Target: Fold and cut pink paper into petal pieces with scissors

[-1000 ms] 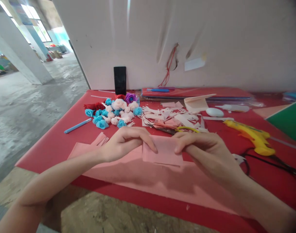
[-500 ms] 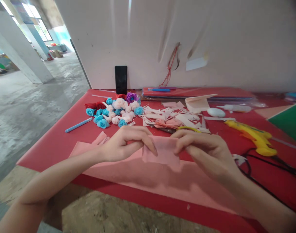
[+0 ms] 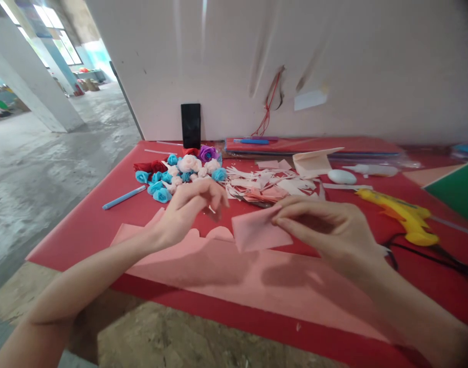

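In the head view, the right hand (image 3: 326, 230) pinches a pink slip (image 3: 259, 229) by its upper right corner, between thumb and fingers, and holds it raised and tilted in the gap between the two hands. The left hand (image 3: 191, 207) is off the slip, its fingers loosely curled and holding nothing that can be made out. Below both hands a long pink sheet (image 3: 234, 281) lies along the near edge of the red tabletop (image 3: 84, 220), with shadows across it. Just beyond the left hand sits a cluster of paper flowers (image 3: 190, 163) in blue, pale pink, red and purple, and a black phone (image 3: 191, 126) stands upright behind them. A blue pen (image 3: 124, 197) lies to the left of the left hand. Beyond the gap between the hands is a heap of scraps (image 3: 272, 181), pale and pink. A folded paper (image 3: 312, 163) and a white oval object (image 3: 341, 177) lie beyond the right hand, and a yellow glue gun (image 3: 400, 214) rests to its right, its dark cord (image 3: 433, 259) running near the wrist.
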`<state>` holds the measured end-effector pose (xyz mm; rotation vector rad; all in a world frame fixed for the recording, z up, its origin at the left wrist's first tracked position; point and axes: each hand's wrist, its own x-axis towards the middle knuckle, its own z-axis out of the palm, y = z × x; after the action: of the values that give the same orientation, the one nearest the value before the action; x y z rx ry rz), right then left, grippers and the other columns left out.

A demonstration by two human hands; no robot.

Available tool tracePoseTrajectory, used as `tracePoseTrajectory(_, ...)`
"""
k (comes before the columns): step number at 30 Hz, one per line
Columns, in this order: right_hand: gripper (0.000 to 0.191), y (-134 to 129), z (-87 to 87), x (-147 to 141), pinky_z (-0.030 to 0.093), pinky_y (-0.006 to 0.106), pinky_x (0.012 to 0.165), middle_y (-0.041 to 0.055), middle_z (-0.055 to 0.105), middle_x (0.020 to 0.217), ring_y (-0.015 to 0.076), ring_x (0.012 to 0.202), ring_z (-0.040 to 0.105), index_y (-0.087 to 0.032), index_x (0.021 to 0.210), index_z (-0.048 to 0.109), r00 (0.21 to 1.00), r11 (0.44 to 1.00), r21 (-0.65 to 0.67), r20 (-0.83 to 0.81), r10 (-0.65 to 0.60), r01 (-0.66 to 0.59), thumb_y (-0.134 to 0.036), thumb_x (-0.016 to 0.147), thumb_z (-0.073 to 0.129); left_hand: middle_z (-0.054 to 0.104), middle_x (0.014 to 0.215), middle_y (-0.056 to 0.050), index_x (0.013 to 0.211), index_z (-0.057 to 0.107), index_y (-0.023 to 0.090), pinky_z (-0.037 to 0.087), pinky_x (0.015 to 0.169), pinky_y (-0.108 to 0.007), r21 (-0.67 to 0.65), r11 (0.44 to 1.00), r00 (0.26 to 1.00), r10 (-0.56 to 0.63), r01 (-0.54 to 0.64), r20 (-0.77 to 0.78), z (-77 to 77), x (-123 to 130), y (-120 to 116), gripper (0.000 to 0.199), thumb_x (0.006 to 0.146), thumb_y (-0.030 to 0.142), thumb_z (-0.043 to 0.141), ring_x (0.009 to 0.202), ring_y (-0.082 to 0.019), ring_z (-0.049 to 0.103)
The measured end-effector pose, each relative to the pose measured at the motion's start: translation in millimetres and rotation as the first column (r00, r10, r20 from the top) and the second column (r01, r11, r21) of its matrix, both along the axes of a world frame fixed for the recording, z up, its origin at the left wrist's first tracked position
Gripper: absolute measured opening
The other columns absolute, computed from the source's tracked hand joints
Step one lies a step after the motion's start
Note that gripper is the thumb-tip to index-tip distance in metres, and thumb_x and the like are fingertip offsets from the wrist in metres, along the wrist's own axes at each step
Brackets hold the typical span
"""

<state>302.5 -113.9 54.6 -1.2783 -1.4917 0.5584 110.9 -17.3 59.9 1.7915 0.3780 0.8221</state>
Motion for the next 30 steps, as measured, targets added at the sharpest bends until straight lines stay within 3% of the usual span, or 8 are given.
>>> tracePoseTrajectory(3,0.012,0.1,-1.5,-6.8,0.050,0.022,0.055,-0.0012,0.066,0.069,0.0122,0.065,0.061,-0.025,0.064,0.064,0.992,0.995,-0.016,0.073,0.100,-0.099,-0.015,0.070,0.061,0.057,0.074,-0.002,0.077,0.058,0.012,0.044,0.058,-0.020,-0.046,0.993,0.957,-0.115,0.107,-0.268,-0.5,5.7,-4.3,0.023,0.084,0.024,0.039,0.067,-0.010,0.053)
tracePoseTrajectory(6,0.011,-0.8,-3.0,-14.1,0.051,0.020,0.055,0.0005,0.066,0.070,0.0115,0.064,0.062,-0.021,0.064,0.065,0.986,0.989,-0.034,0.077,0.146,-0.144,-0.014,0.070,0.059,0.049,0.059,0.003,0.072,0.060,0.011,0.034,0.049,-0.017,0.016,0.983,0.892,-0.159,0.183,-0.423,-2.4,10.8,-10.0,0.026,0.082,0.032,0.047,0.056,-0.006,0.041)
tracePoseTrajectory(10,0.008,-1.0,-1.3,-13.6,0.050,0.020,0.057,0.0012,0.066,0.072,0.0117,0.066,0.061,-0.020,0.063,0.064,0.983,0.983,-0.064,0.050,0.175,-0.172,-0.017,0.070,0.060,0.037,0.052,0.006,0.065,0.059,0.011,0.026,0.044,-0.016,-0.002,0.986,0.906,-0.155,0.168,-0.394,-3.1,11.8,-13.6,0.027,0.082,0.029,0.048,0.049,-0.004,0.031)
tracePoseTrajectory(16,0.010,-0.2,-1.7,-12.0,0.044,0.019,0.043,-0.0039,0.054,0.056,0.0082,0.047,0.052,-0.020,0.070,0.051,0.984,0.969,-0.200,-0.130,0.119,-0.144,-0.028,0.077,0.054,0.034,0.048,0.006,0.056,0.051,0.012,0.025,0.042,-0.016,-0.054,0.986,0.918,-0.167,0.158,-0.360,-0.7,11.5,-19.3,0.029,0.081,0.025,0.049,0.046,-0.003,0.030)
tracePoseTrajectory(20,0.017,-2.9,-6.7,-18.2,0.034,0.018,0.039,-0.0036,0.052,0.053,0.0065,0.044,0.045,-0.019,0.070,0.053,0.992,0.961,-0.255,0.029,0.121,-0.110,-0.030,0.082,0.049,0.034,0.049,0.006,0.054,0.046,0.012,0.026,0.043,-0.015,-0.040,0.987,0.910,-0.158,0.155,-0.383,-5.3,14.4,-23.7,0.032,0.082,0.028,0.049,0.047,-0.003,0.031)
tracePoseTrajectory(24,0.022,-4.5,-6.0,-18.5,0.032,0.019,0.041,-0.0030,0.051,0.049,0.0068,0.045,0.043,-0.018,0.066,0.056,0.986,0.975,-0.216,0.142,0.089,-0.057,-0.029,0.083,0.047,0.030,0.046,0.007,0.051,0.040,0.013,0.023,0.039,-0.014,-0.056,0.990,0.893,-0.143,0.132,-0.427,-11.4,15.4,-25.4,0.039,0.082,0.036,0.050,0.043,-0.002,0.029)
tracePoseTrajectory(30,0.023,0.2,-11.5,-15.9,0.031,0.016,0.036,-0.0047,0.047,0.050,0.0053,0.041,0.040,-0.019,0.073,0.055,0.991,0.937,-0.324,-0.015,0.134,-0.132,-0.037,0.083,0.047,0.034,0.039,0.009,0.061,0.049,0.014,0.026,0.034,-0.013,-0.026,0.998,0.905,-0.069,0.064,-0.420,-18.1,15.9,-26.2,0.032,0.085,0.034,0.045,0.033,-0.002,0.034)
